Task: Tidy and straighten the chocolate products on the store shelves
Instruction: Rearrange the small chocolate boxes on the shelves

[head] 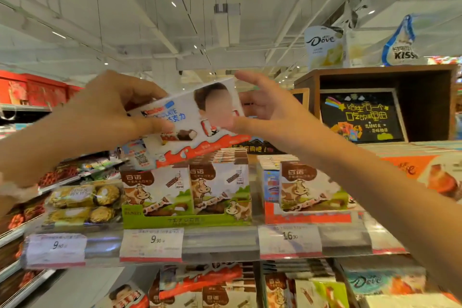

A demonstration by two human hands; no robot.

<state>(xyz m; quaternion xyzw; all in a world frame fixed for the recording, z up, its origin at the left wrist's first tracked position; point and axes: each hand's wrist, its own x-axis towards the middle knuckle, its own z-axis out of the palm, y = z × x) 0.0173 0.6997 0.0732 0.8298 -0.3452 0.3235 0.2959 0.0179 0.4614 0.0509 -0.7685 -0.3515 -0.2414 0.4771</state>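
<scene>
Below, cow-print chocolate boxes (190, 187) on shelf (220, 245)

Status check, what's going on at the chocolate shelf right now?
Left hand grips Kinder box, right hand open at its end. Box held above cow-print boxes. Nothing blocking.

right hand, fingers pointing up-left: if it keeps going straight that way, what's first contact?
Most likely the white Kinder chocolate box that the left hand grips. The right hand is open, its fingertips already at the box's upper right corner; whether they touch it is unclear.
</scene>
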